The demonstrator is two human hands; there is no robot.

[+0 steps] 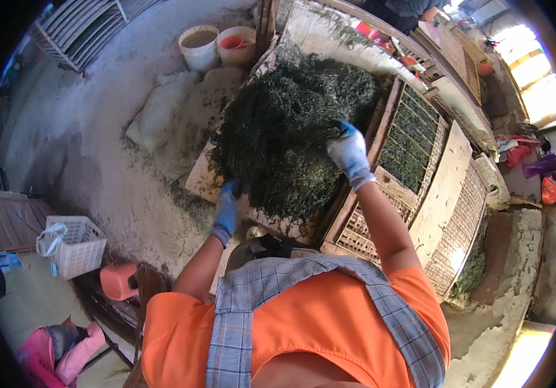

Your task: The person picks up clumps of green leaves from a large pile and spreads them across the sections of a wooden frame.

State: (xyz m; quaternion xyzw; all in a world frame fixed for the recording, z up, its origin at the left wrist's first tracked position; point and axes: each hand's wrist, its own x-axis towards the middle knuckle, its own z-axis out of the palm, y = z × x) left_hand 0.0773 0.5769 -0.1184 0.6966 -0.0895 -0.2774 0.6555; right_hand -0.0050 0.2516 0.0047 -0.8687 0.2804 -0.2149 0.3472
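A large heap of dark green, stringy plant matter (291,129) lies on a pale board (201,176) in front of me. Both my hands wear whitish gloves with blue fingers. My left hand (228,210) is at the heap's near left edge, its fingers partly curled and dark at the tips; whether they hold anything is unclear. Over the heap's right side, my right hand (349,152) has its fingers drawn together, and what lies in them is hidden. Beside it to the right, a wooden slatted frame (391,123) contains more of the green strands.
Two buckets, one with murky liquid (199,48) and one holding a red vessel (236,48), stand beyond the heap. Left are pale sacks (161,110), a white plastic basket (84,249) and a pinkish-red plastic container (118,281). A woven panel (455,226) leans at right.
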